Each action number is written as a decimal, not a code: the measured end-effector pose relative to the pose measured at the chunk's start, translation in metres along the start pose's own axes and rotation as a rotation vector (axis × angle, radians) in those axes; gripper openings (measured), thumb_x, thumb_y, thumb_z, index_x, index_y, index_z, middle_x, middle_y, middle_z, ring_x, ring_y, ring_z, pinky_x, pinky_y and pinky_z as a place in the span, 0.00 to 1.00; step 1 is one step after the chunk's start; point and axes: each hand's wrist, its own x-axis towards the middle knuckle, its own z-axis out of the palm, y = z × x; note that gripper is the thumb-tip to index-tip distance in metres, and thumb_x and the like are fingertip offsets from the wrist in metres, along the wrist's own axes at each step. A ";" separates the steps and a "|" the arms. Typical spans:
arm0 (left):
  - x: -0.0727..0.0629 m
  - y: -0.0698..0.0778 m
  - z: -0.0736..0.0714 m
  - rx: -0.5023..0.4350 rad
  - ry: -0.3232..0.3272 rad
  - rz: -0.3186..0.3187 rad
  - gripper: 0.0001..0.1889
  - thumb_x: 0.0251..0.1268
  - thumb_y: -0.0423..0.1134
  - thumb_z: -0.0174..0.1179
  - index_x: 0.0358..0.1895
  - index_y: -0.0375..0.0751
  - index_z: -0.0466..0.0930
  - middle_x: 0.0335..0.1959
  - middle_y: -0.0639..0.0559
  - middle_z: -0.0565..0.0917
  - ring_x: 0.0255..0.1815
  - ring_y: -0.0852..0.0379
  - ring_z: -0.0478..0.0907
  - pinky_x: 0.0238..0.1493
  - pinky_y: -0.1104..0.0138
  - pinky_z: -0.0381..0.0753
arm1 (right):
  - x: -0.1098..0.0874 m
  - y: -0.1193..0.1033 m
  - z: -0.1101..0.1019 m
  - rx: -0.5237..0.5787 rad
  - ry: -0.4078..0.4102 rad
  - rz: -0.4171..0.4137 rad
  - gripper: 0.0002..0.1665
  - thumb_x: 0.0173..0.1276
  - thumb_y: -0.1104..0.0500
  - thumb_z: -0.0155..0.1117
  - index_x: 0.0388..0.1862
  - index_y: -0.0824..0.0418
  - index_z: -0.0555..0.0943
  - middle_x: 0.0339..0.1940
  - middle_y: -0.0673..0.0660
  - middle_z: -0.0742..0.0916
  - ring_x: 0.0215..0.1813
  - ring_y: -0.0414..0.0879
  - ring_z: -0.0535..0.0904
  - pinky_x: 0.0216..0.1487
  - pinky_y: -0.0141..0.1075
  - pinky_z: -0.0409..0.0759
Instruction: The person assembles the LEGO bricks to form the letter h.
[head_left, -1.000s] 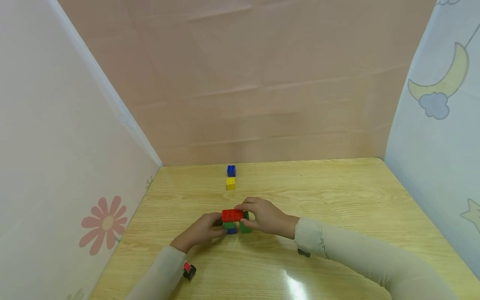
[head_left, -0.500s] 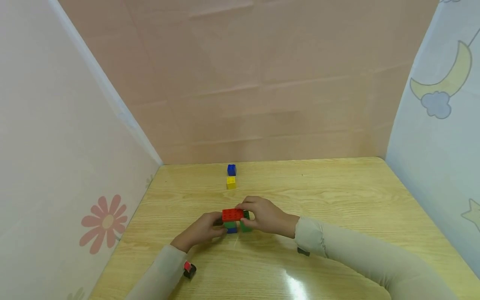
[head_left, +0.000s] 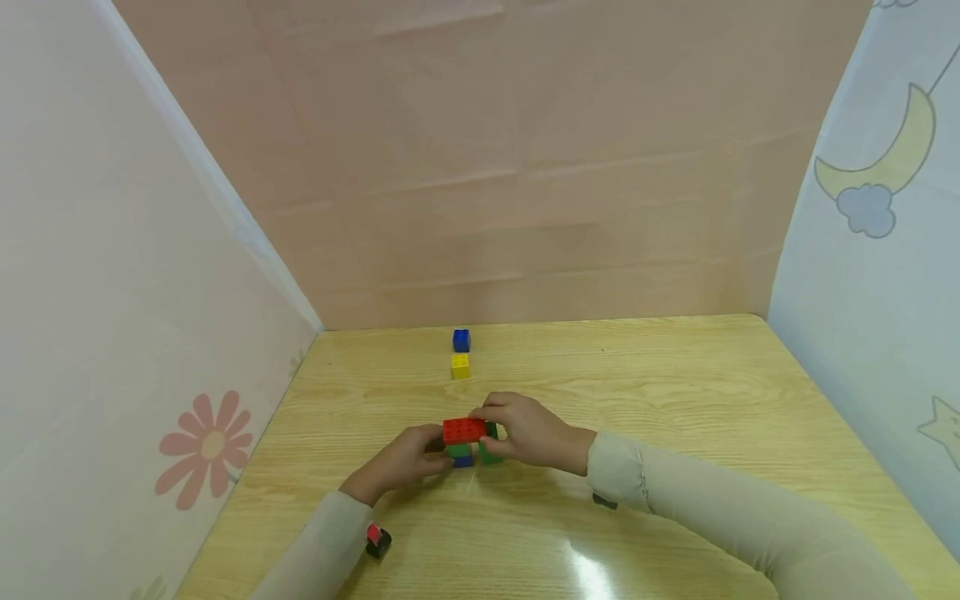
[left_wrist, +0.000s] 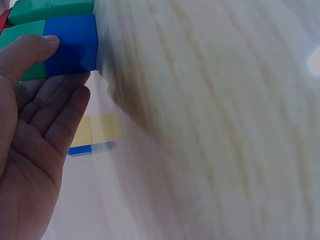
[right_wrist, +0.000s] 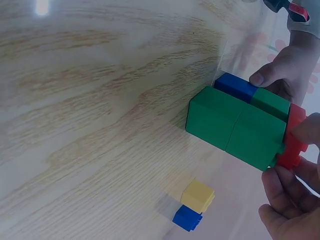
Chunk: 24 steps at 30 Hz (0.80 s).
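Two short stacks of toy building bricks stand side by side on the table, bridged by a flat red brick (head_left: pixel 463 430). The left stack has a green brick (left_wrist: pixel 25 32) above a blue brick (left_wrist: pixel 75 45). In the right wrist view the other stack is two green bricks (right_wrist: pixel 215 115). My left hand (head_left: pixel 403 460) holds the green-and-blue stack, thumb lying across the seam and fingers behind. My right hand (head_left: pixel 536 433) pinches the red brick at its right end. Part of the red brick's right end is covered by fingers.
Farther back on the wooden table (head_left: pixel 675 392) are a yellow brick (head_left: pixel 461 367) and a blue brick (head_left: pixel 461 341) in line. A small black-and-red piece (head_left: pixel 378 542) lies beside the left sleeve. Another dark piece (head_left: pixel 604 502) is partly under the right sleeve. Walls enclose the table's back and sides.
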 end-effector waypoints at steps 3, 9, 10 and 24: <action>-0.001 0.001 -0.001 0.011 0.001 -0.005 0.20 0.66 0.41 0.64 0.61 0.48 0.77 0.55 0.59 0.81 0.57 0.59 0.78 0.59 0.64 0.76 | 0.002 0.000 -0.001 -0.001 -0.007 -0.004 0.18 0.65 0.54 0.67 0.53 0.57 0.83 0.41 0.47 0.83 0.37 0.40 0.80 0.37 0.24 0.77; -0.002 0.004 -0.002 0.019 0.000 -0.017 0.20 0.67 0.42 0.63 0.60 0.46 0.77 0.55 0.57 0.81 0.57 0.58 0.78 0.59 0.64 0.76 | 0.003 0.000 -0.001 0.017 -0.031 0.014 0.19 0.66 0.54 0.66 0.54 0.58 0.83 0.41 0.47 0.83 0.36 0.42 0.81 0.36 0.23 0.77; -0.002 0.004 -0.002 0.019 0.001 -0.019 0.20 0.67 0.42 0.63 0.60 0.46 0.77 0.56 0.57 0.81 0.57 0.58 0.78 0.59 0.64 0.76 | 0.003 0.000 -0.001 0.025 -0.033 0.021 0.19 0.66 0.54 0.67 0.54 0.58 0.83 0.41 0.47 0.82 0.36 0.42 0.81 0.36 0.23 0.76; -0.001 0.004 -0.001 0.015 0.002 -0.014 0.20 0.67 0.41 0.64 0.60 0.46 0.77 0.55 0.58 0.81 0.57 0.58 0.78 0.59 0.64 0.76 | 0.000 0.002 0.000 0.041 -0.041 0.046 0.19 0.66 0.52 0.66 0.54 0.57 0.83 0.42 0.46 0.82 0.37 0.44 0.80 0.36 0.24 0.76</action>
